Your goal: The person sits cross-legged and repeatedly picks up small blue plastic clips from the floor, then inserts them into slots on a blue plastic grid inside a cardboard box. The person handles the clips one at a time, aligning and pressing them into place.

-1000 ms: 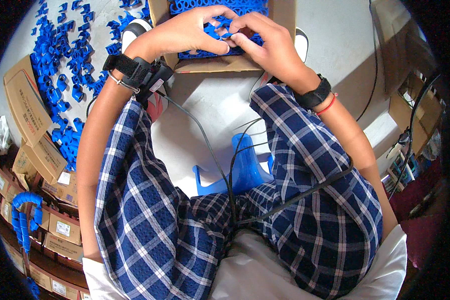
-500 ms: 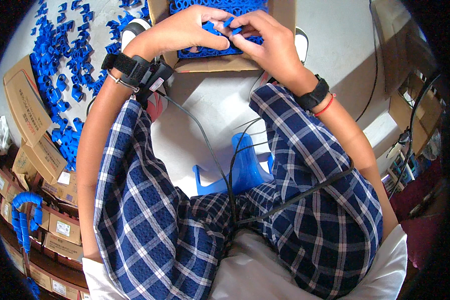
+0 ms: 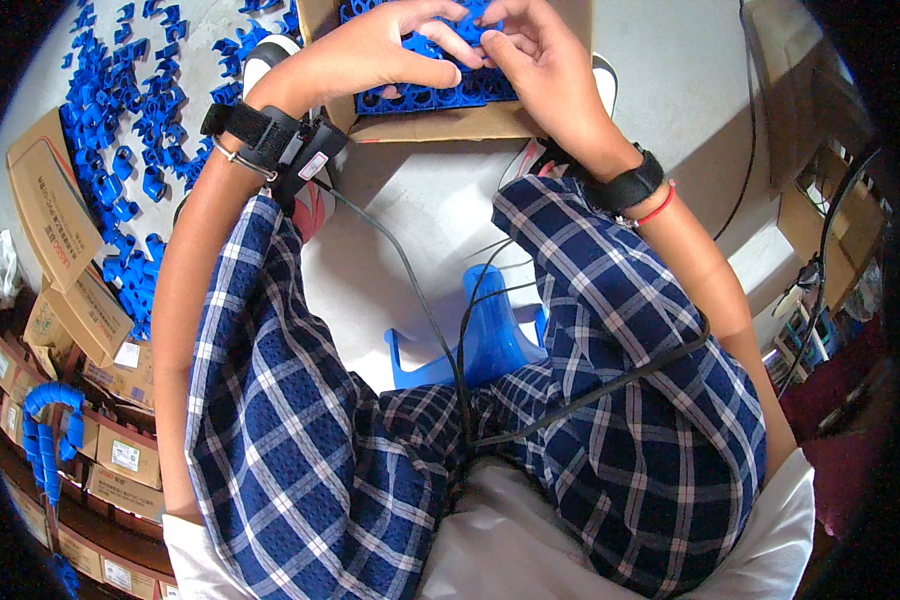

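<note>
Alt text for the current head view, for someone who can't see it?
Left hand and right hand close together over an open cardboard box holding blue plastic clips. Loose blue clips litter the floor at left; plaid-clad legs fill the foreground.

Blue plastic pieces (image 3: pixel 432 98), rounded openings showing, packed close in rows inside open cardboard box (image 3: pixel 450 128), partly hidden.

Red and dark print (image 3: pixel 68 248) ran along the flat tan cardboard panel (image 3: pixel 50 185) at half past nine. Around eight, white paper labels (image 3: pixel 125 456), too small to read, marked stacked brown cardboard boxes (image 3: pixel 135 489); toward half past ten, a white label (image 3: pixel 313 166) stood on the black boxy wrist device (image 3: pixel 293 178).
</note>
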The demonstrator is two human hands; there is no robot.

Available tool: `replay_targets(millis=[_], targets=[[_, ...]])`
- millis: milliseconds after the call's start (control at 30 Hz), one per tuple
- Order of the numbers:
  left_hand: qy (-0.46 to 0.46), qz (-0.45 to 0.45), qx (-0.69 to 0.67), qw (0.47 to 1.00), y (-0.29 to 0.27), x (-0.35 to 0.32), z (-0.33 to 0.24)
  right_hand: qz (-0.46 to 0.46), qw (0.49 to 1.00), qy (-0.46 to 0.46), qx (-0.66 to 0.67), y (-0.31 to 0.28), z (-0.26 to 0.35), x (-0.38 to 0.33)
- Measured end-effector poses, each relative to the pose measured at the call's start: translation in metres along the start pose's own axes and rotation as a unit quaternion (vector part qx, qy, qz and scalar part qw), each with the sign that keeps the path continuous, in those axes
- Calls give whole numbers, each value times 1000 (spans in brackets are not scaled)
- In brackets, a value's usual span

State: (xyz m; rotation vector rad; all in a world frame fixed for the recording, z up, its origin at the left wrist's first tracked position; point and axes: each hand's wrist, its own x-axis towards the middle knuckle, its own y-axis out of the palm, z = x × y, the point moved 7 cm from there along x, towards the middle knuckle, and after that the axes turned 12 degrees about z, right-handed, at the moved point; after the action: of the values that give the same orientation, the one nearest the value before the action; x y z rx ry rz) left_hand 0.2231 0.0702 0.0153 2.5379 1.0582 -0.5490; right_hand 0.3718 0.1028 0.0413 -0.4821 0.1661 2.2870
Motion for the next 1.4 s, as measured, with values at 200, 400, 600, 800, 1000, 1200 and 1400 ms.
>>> replay_targets(millis=[200,400,600,800,1000,1200,1400], targets=[[-20,-6,-33,999,-2,-1,6,-31,999,22,-22,-5,-23,5],[-14,14,-16,1000,0,2,9,-50,984,-66,-156,-9,-18,5],[26,25,-15,999,0,6,9,-62,961,-83,-255,-10,-11,0],[88,17,82,993,3,12,5,-45,936,-149,-315,-18,7,-3],[-59,27,133,989,7,12,18,119,837,-56,-532,1,-10,-13],[-5,34,196,980,12,14,9,169,797,-38,-578,11,-30,-17],[-7,43,205,978,13,14,14,183,803,-25,-566,15,-39,-14]])
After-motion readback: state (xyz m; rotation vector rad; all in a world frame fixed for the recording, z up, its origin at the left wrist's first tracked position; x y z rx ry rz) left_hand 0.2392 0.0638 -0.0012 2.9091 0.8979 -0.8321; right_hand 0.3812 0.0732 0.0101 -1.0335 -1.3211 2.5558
